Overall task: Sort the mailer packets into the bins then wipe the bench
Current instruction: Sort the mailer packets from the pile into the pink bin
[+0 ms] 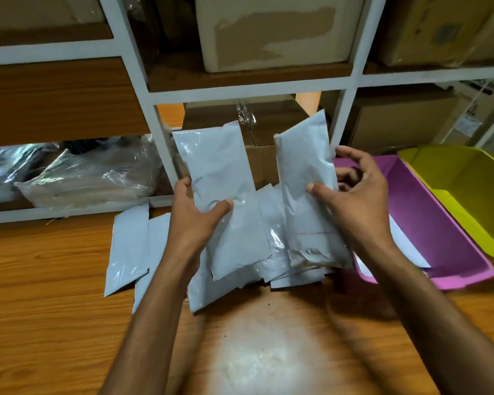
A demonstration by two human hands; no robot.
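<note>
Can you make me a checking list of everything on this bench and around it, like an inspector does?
Surface: wooden bench, with a pale worn patch near the front.
Job's things: grey packet pile lies mid-bench; left packet and right packet are held up above it; pink bin at the right has something white inside; yellow bin sits beside it.
Clutter: clear plastic bags on the low shelf.
Grippers: left hand grips the left packet; right hand pinches the right packet.
Cables: nothing seen.
Surroundings: white shelf frame holding cardboard boxes.
</note>
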